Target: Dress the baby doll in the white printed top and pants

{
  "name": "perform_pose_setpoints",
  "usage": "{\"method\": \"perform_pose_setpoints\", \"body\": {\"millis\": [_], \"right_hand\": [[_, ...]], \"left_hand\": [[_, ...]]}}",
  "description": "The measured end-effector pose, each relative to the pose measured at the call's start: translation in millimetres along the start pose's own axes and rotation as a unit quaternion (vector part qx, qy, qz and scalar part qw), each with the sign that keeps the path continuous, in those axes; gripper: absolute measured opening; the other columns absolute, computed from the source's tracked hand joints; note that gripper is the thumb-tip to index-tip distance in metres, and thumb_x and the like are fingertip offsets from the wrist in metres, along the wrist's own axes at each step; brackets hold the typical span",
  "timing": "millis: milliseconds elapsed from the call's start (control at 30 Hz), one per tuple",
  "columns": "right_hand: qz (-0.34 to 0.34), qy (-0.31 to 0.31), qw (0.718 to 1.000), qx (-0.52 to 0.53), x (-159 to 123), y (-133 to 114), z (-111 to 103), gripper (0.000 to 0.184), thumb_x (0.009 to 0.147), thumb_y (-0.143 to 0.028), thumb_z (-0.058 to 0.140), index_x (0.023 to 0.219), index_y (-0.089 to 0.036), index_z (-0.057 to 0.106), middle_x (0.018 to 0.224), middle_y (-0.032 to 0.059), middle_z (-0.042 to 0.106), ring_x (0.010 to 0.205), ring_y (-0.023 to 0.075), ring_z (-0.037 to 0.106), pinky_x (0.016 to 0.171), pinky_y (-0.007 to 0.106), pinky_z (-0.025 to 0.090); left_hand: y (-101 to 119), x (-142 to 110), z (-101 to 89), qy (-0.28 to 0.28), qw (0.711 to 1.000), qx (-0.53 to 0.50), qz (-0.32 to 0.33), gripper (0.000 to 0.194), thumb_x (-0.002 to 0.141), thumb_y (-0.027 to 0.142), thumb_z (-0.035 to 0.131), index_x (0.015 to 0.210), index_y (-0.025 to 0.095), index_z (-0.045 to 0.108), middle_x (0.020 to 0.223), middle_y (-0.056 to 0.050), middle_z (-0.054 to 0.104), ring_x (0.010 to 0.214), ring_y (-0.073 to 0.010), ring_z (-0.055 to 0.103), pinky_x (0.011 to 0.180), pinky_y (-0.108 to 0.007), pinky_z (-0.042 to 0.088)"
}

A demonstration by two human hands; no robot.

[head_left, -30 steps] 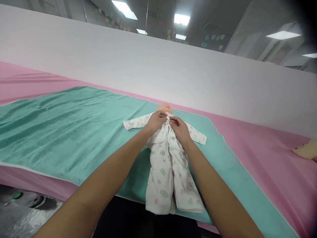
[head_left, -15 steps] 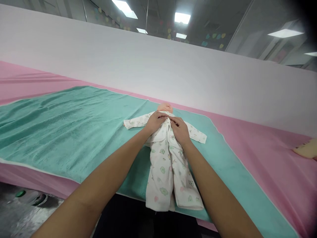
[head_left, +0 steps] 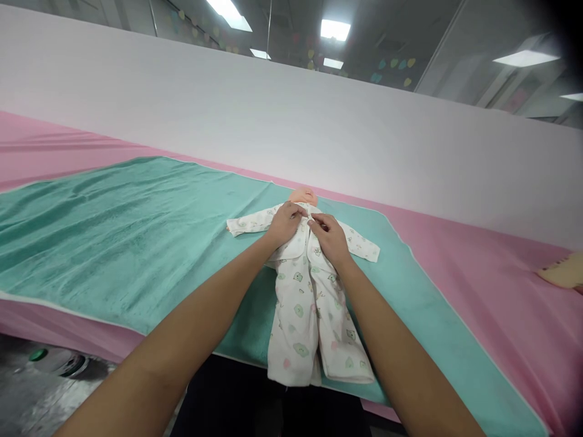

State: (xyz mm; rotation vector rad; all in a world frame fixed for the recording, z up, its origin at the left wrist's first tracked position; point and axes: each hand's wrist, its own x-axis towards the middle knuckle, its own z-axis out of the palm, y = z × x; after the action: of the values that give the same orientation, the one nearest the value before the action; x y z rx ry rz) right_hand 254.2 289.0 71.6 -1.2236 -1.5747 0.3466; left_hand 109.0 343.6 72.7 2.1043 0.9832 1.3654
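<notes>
A baby doll (head_left: 302, 195) lies on its back on a teal towel, its head toward the wall. It wears a white printed jacket (head_left: 294, 244) and matching trousers (head_left: 298, 321). Both sleeves spread out sideways. At the upper chest, my left hand (head_left: 286, 222) pinches the left front edge of the jacket near the collar. Opposite it, my right hand (head_left: 330, 238) has thumb and fingers closed on the right front edge. A narrow gap parts the fingertips of the two hands. Any fastener between them is too small to make out.
The teal towel (head_left: 136, 243) covers much of a pink-sheeted table (head_left: 483, 267). A white wall (head_left: 255, 121) with glass above stands behind. At the right edge is a beige object (head_left: 565, 272). A clear container with a green lid (head_left: 54, 361) lies low at left.
My fingertips have drawn slightly apart at the jacket's front, the left hand shifting a little up and left. The doll stays in place.
</notes>
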Motion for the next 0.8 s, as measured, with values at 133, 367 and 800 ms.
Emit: {"method": "perform_pose_setpoints", "body": {"millis": [133, 367, 800], "right_hand": [[0.004, 0.002, 1.000, 0.006, 0.0, -0.9, -1.3, 0.031, 0.080, -0.041, 0.056, 0.101, -0.021, 0.065, 0.107, 0.0047, 0.059, 0.094, 0.0171, 0.054, 0.084, 0.030, 0.041], [0.022, 0.035, 0.999, -0.001, -2.3, -0.7, -2.2, 0.022, 0.083, -0.033, 0.047, 0.091, -0.020, 0.063, 0.097, 0.0030, 0.062, 0.088, 0.0163, 0.054, 0.082, 0.030, 0.040], [-0.008, -0.078, 0.951, -0.300, -23.4, -37.9, -6.6, 0.016, 0.077, -0.029, 0.049, 0.091, -0.021, 0.048, 0.080, 0.0017, 0.052, 0.066, 0.0165, 0.047, 0.058, 0.027, 0.031]], "left_hand": [[-1.4, -1.5, -0.4, 0.001, 1.000, 0.001, 0.018, 0.026, 0.081, 0.010, 0.041, 0.087, 0.020, 0.064, 0.094, -0.004, 0.057, 0.101, -0.0168, 0.051, 0.093, -0.032, 0.040], [-2.2, -2.5, -1.3, -0.011, 0.999, 0.023, 0.048, 0.031, 0.083, 0.010, 0.038, 0.080, 0.022, 0.067, 0.096, -0.004, 0.056, 0.101, -0.0179, 0.051, 0.096, -0.035, 0.038], [8.4, -19.7, -10.2, 0.000, 0.996, 0.066, 0.058, 0.029, 0.077, 0.007, 0.041, 0.078, 0.021, 0.066, 0.092, -0.002, 0.063, 0.094, -0.0171, 0.053, 0.089, -0.032, 0.041]]}}
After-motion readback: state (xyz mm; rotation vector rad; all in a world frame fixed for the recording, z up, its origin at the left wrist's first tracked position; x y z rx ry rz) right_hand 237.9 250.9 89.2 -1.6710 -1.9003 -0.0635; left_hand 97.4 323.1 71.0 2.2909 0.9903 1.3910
